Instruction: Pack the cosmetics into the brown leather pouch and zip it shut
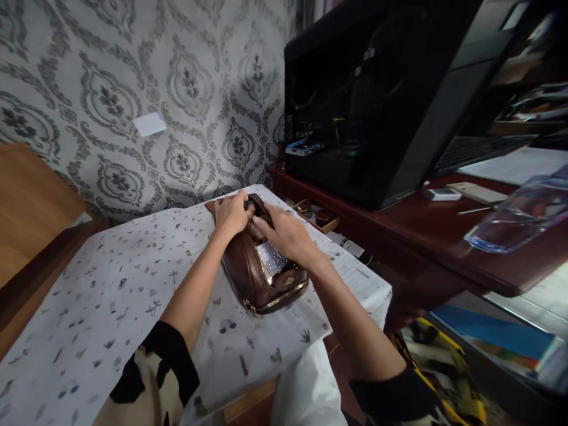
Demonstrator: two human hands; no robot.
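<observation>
A brown leather bag [242,269] with gold zips lies on the patterned white cloth [146,278], its zipped end toward me. A sparkling silver panel [273,258] shows on its upper side. My left hand [233,214] is at the bag's far end, fingers curled in on its top. Close beside it, my right hand [286,234] grips the bag's far right part, thumb pointing toward the left hand. Both sets of fingertips meet around a dark spot by the handle loop [258,202]. Exactly what they pinch there is partly hidden.
A black computer case [355,106] stands on the dark red desk [444,236] at right, near a clear plastic bottle [519,213] and a keyboard [481,152]. An open drawer [331,225] holds small items. A wooden panel [35,207] rises at left.
</observation>
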